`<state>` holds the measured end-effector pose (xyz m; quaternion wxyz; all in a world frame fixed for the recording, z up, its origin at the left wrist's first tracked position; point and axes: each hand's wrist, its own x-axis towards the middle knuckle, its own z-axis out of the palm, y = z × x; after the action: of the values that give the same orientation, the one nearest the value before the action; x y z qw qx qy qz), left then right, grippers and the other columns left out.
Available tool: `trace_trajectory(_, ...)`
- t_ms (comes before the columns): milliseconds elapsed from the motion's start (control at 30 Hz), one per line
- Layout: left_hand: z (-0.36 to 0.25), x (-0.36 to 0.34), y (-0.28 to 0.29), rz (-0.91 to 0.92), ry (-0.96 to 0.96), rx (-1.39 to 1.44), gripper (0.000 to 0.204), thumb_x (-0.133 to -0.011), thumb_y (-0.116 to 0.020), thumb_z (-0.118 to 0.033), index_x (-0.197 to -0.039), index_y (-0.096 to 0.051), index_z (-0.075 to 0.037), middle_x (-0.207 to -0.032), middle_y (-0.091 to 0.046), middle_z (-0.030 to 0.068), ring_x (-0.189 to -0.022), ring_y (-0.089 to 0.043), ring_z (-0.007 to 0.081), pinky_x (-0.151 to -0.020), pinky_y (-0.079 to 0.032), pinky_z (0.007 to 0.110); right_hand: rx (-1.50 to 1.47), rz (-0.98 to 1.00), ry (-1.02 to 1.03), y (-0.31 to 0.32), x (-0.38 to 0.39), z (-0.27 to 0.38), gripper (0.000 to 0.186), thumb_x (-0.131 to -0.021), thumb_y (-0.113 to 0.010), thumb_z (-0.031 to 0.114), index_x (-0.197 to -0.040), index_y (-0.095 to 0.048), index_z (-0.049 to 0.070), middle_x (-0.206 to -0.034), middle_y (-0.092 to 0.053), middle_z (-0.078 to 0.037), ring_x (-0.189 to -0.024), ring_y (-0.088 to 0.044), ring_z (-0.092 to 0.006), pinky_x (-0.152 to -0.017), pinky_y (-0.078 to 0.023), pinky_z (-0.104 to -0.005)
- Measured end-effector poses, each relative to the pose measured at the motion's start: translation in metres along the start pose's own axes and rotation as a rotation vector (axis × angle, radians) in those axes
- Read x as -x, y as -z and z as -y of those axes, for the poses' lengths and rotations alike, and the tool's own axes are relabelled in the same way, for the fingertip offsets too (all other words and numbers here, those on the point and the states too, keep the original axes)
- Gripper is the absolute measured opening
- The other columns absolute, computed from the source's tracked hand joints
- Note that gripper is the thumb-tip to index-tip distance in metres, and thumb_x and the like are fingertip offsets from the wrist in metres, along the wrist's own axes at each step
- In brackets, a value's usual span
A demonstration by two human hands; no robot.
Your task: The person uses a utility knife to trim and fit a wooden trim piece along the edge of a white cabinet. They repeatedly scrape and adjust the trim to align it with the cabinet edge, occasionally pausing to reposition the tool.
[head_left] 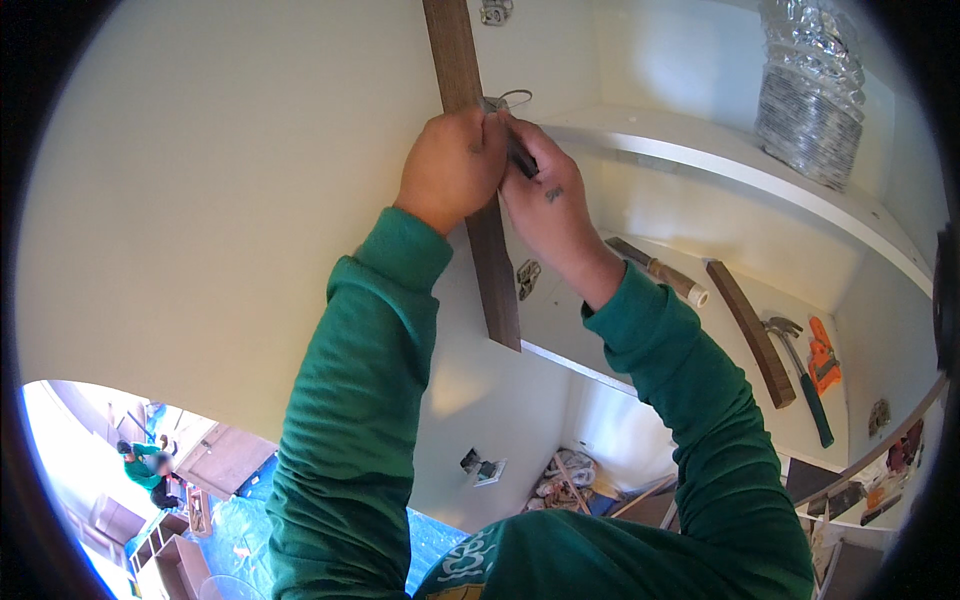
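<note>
Two dark green long sleeves rise from the near edge toward a white cabinet wall (200,200). The left hand (452,165) is closed in a narrow grip around a dark brown wooden strip (495,270) that stands upright against the cabinet's front edge, running from the far edge down to just below the hands. The right hand (548,205) presses against the left one, its fingers pinched on a small dark tool (520,158) held at the strip's right side; what kind of tool cannot be told. Just beyond the fingers sits a small metal fitting with a wire loop (508,99). To the right, a white shelf (700,160) carries a crinkled silver flexible duct (810,90). On the lower shelf (640,330) lie a metal hinge (527,278), a wooden-handled tool (655,270), a second dark wooden strip (750,330), a claw hammer with a green handle (803,375) and an orange tool (823,358). Far below on the left, people in green tops (140,468) crouch on the floor.
</note>
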<state>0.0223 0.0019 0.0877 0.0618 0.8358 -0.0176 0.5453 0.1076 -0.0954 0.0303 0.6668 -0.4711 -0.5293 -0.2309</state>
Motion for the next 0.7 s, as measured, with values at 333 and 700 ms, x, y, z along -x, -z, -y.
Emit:
trace_trajectory(333,0.0,-0.009,0.003,0.057,0.011,-0.049,0.03,-0.099,-0.057,-0.022,-0.084,-0.063,0.004,-0.082,-0.064,0.0305,-0.08,-0.064,0.051,-0.07,-0.051,0.054,0.019,-0.031,0.014,-0.001,-0.006,0.002,0.041,-0.095,-0.06,0.005,-0.135,-0.059,-0.004,-0.113,-0.071,-0.029,-0.109,-0.072,-0.0373,-0.092,-0.056,-0.0383)
trace_trajectory(700,-0.011,-0.006,0.013,0.109,-0.003,-0.086,0.034,-0.098,-0.049,-0.025,-0.09,-0.068,0.002,-0.092,-0.07,0.0285,-0.088,-0.067,0.0485,-0.082,-0.055,0.054,0.016,-0.035,0.003,-0.001,-0.006,0.006,0.041,-0.095,-0.061,0.007,-0.135,-0.061,-0.003,-0.117,-0.07,-0.028,-0.111,-0.072,-0.036,-0.094,-0.056,-0.0375)
